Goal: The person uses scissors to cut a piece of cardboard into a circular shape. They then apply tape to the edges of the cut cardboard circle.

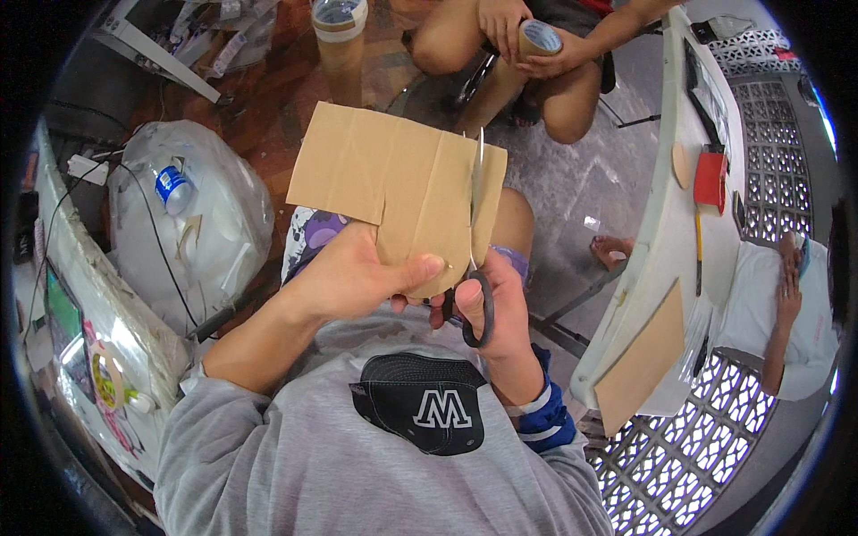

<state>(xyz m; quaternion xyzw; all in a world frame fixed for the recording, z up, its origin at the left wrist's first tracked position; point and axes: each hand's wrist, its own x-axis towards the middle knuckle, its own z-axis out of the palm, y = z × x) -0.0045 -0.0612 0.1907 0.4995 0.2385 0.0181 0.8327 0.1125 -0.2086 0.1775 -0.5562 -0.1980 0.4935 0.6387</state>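
A creased piece of brown cardboard is held up over my lap. My left hand is closed on its lower part, thumb across the face and fingers mostly hidden behind. My right hand grips black-handled scissors, whose long silver blade lies along a cut near the cardboard's right side, its tip near the top edge. The cardboard's lower left is notched away, and my left wrist sits just below that notch.
A white table at right holds cardboard and a red item. Left are a plastic-covered seat and cluttered table. Ahead a person holds a tape roll; another tube stands nearby. Another person is far right.
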